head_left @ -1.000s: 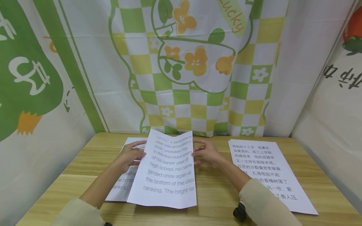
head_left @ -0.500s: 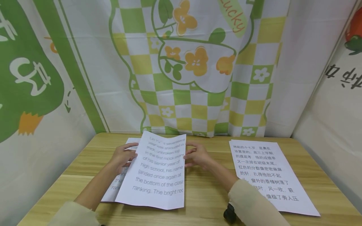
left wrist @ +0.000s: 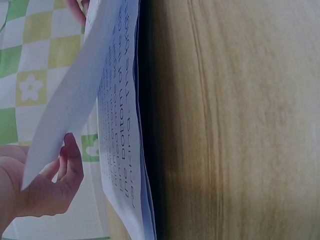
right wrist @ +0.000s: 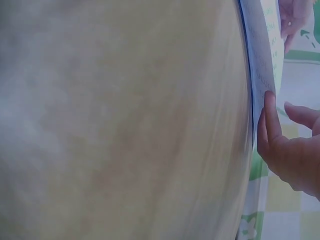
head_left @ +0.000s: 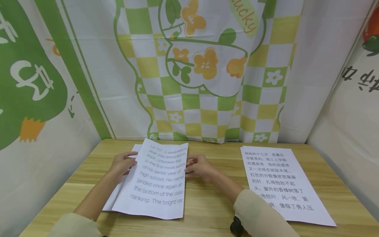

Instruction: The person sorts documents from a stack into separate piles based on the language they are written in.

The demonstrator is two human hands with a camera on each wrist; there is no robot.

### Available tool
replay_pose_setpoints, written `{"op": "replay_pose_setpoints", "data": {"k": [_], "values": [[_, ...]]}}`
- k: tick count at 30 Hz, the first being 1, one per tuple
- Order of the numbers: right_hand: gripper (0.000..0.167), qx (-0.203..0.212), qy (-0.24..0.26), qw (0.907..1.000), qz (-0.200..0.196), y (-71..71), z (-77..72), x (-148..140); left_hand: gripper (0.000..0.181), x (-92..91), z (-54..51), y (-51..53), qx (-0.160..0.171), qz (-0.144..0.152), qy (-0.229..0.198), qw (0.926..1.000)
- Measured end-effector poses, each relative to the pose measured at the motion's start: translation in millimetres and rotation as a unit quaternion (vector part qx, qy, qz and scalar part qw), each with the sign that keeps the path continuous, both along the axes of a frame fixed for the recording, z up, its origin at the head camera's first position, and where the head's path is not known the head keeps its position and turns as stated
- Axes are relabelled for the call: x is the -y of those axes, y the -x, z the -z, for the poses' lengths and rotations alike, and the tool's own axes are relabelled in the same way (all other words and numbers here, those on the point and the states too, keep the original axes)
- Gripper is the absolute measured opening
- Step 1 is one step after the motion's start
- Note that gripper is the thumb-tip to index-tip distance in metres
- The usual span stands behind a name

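Note:
A sheet of white paper (head_left: 161, 184) printed with large English text is held a little above another printed sheet (left wrist: 120, 165), over its right part. My left hand (head_left: 120, 166) pinches the upper sheet's left edge, which passes between thumb and fingers in the left wrist view. At the opposite edge my right hand (head_left: 199, 168) grips the sheet with its fingertips. In the right wrist view, the right fingertips (right wrist: 270, 100) touch the sheet's underside near the edge. The upper sheet bows slightly and covers most of the text below.
Sheets with Chinese text (head_left: 284, 184) lie at the right of the wooden table (head_left: 213, 210), partly behind the right sleeve (head_left: 260, 210). A patterned curtain (head_left: 189, 108) hangs along the table's back edge.
Both hands have moved left with the upper English sheet. It now covers more of the sheet beneath, of which only a narrow left strip shows.

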State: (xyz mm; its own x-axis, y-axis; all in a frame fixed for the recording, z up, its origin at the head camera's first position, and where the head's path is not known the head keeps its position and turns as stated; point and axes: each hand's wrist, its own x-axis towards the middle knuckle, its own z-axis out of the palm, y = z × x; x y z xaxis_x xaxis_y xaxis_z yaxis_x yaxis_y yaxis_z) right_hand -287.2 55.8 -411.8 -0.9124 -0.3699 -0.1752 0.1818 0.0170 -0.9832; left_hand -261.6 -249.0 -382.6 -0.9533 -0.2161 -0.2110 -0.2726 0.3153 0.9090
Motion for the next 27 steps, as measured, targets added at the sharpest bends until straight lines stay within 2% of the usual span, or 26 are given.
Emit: {"op": "replay_pose_setpoints", "data": {"k": [7, 16, 21, 27], "values": [[0.067, 0.018, 0.010, 0.9992, -0.035, -5.4, -1.1, 5, 0.053, 6.1, 0.4, 4.1, 0.000, -0.013, 0.014, 0.9998], [0.077, 0.028, -0.020, 0.9956, -0.087, -5.4, -0.3, 7, 0.049, 14.5, 3.2, 7.9, -0.003, 0.006, 0.029, 0.9995], [0.082, 0.033, -0.034, 0.9950, -0.088, -4.5, -0.7, 8, 0.052, 18.1, 3.7, 8.4, 0.001, 0.025, 0.051, 0.9984], [0.083, 0.034, -0.041, 0.9960, -0.072, -6.9, -4.4, 10, 0.054, 20.0, 4.9, 8.0, 0.012, 0.012, 0.047, 0.9987]]}}
